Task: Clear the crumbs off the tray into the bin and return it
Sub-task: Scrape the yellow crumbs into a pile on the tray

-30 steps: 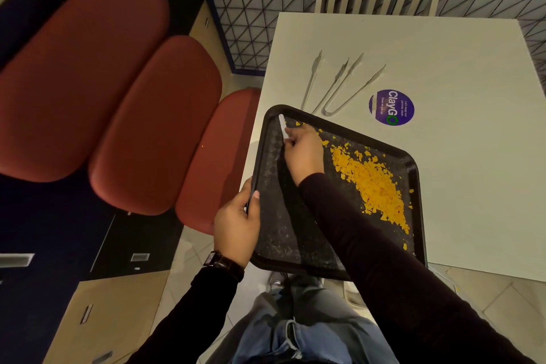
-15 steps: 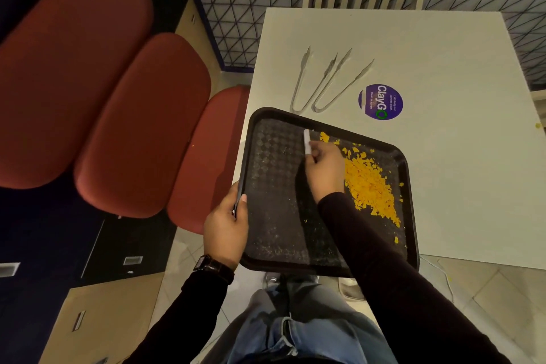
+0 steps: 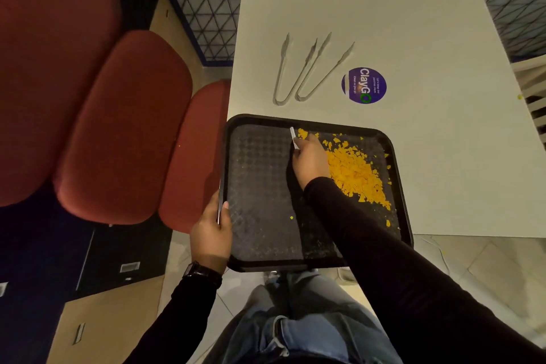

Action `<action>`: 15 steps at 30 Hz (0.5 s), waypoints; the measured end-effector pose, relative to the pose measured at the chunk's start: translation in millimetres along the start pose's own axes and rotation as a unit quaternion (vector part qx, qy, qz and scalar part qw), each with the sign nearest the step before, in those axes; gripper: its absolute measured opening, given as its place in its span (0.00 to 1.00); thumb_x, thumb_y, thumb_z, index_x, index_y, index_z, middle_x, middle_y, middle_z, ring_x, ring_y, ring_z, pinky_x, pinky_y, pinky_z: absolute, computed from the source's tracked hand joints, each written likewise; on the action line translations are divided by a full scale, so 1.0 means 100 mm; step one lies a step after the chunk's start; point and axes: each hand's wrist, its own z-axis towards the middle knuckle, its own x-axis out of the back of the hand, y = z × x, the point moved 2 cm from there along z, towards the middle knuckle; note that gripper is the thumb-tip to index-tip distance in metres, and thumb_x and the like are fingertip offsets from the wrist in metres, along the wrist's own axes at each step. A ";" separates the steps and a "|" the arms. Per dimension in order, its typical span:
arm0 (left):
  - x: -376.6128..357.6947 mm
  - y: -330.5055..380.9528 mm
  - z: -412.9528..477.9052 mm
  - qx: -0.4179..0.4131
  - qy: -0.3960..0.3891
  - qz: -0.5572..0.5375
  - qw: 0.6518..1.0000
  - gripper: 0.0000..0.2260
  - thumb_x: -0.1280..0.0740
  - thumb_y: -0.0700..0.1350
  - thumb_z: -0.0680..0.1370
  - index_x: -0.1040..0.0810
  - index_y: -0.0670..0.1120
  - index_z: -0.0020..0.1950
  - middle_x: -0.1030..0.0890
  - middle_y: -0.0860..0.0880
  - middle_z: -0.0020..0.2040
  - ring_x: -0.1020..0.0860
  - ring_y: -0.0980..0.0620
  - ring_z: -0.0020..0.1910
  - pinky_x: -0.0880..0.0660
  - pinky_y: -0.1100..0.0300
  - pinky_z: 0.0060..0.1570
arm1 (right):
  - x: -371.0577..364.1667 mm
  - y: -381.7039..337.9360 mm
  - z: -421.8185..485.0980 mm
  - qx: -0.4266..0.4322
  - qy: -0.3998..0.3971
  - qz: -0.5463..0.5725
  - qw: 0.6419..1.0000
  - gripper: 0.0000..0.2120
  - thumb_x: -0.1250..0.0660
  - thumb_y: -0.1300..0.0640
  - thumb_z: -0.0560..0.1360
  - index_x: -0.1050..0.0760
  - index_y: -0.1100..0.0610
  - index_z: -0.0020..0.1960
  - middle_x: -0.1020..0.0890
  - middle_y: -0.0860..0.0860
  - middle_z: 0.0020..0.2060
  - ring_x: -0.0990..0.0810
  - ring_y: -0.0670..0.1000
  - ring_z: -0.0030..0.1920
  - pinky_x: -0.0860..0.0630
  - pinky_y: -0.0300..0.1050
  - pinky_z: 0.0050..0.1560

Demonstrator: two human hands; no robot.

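I see one white square counter (image 3: 413,156), and the one black rectangular plastic tray (image 3: 260,186) sits on its near left corner, its near edge hanging out over the floor. The tray has a raised rim, rounded corners and a dimpled, textured floor that looks dusty and scuffed on its left half. My left hand (image 3: 211,233) grips the tray's left rim, fingers (image 3: 226,210) curled over the edge with the thumb lying on the inner face; a dark watch sits at that wrist. My right hand (image 3: 310,162) is closed around one small white flat scraper (image 3: 292,136), which sticks out beyond the fingertips toward the tray's far rim, its edge down on the tray floor.

Just right of those right fingers lies one heap of orange-yellow crumbs (image 3: 357,174), too many flakes to count, spread along the tray's right half, with a few strays near the right rim and one lone flake left of my forearm.

Beyond the fingers, past the tray's far rim, two pairs of grey metal tongs (image 3: 307,74) lie side by side on the counter, and to their right is one round purple sticker (image 3: 364,85). Left of my left hand stand three red padded seats (image 3: 118,127).
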 end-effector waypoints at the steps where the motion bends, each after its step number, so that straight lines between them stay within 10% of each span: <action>1: 0.00 -0.01 0.00 0.000 -0.001 -0.002 1.000 0.17 0.41 0.45 0.80 0.30 0.47 0.69 0.22 0.44 0.63 0.24 0.45 0.62 0.33 0.61 0.58 | 0.03 0.10 0.01 -0.017 0.003 -0.005 1.000 0.14 0.43 0.68 0.76 0.25 0.67 0.58 0.26 0.65 0.59 0.25 0.65 0.58 0.28 0.53 0.59; 8: -0.01 0.00 0.01 -0.008 -0.003 0.011 1.000 0.17 0.41 0.45 0.80 0.30 0.47 0.69 0.22 0.43 0.62 0.25 0.43 0.61 0.33 0.60 0.56 | 0.19 0.52 -0.01 -0.125 0.059 0.034 0.990 0.16 0.40 0.67 0.75 0.25 0.62 0.61 0.29 0.62 0.66 0.28 0.62 0.64 0.31 0.51 0.64; 15: 0.01 0.01 0.08 -0.026 -0.018 0.005 0.999 0.16 0.42 0.45 0.80 0.30 0.47 0.68 0.21 0.44 0.61 0.24 0.44 0.60 0.31 0.59 0.57 | -0.04 0.31 -0.59 0.047 0.032 0.036 0.998 0.15 0.37 0.66 0.72 0.21 0.57 0.56 0.20 0.57 0.46 0.21 0.59 0.45 0.24 0.55 0.48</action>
